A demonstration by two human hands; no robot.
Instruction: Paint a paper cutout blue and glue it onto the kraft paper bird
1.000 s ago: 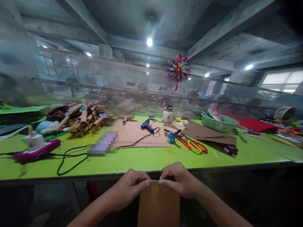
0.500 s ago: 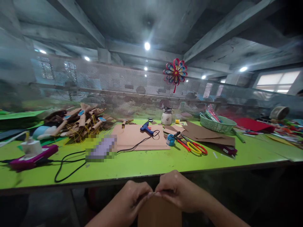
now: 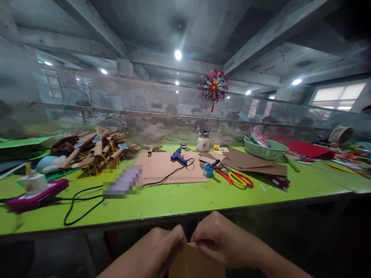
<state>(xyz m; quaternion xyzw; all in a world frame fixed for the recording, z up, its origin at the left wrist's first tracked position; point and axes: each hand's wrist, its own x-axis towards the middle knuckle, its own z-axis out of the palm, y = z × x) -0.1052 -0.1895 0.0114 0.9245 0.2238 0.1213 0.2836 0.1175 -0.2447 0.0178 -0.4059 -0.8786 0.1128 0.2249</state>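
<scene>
Below the table's front edge, my left hand point(image 3: 160, 247) and my right hand point(image 3: 216, 239) meet at the top edge of a sheet of brown kraft paper point(image 3: 197, 263). Both hands pinch that edge between thumb and fingers, close beside each other. The sheet hangs down toward my lap and runs out of the bottom of the view. Farther off on the green table point(image 3: 174, 200) lie a blue glue gun point(image 3: 179, 156) on stacked brown sheets point(image 3: 162, 170), a small blue jar point(image 3: 208, 170) and scissors with red and yellow handles point(image 3: 239, 180).
A heap of rolled brown paper pieces point(image 3: 101, 148) lies at the left, behind a purple power strip point(image 3: 37, 195) with black cables. A white lidded bottle point(image 3: 203, 143) and a green basket point(image 3: 266, 150) stand at the back. A perforated metal screen point(image 3: 139, 104) rises beyond.
My left hand has shifted slightly down and left, still at the paper's edge. My right hand has stayed nearly in place. The view has moved a little.
</scene>
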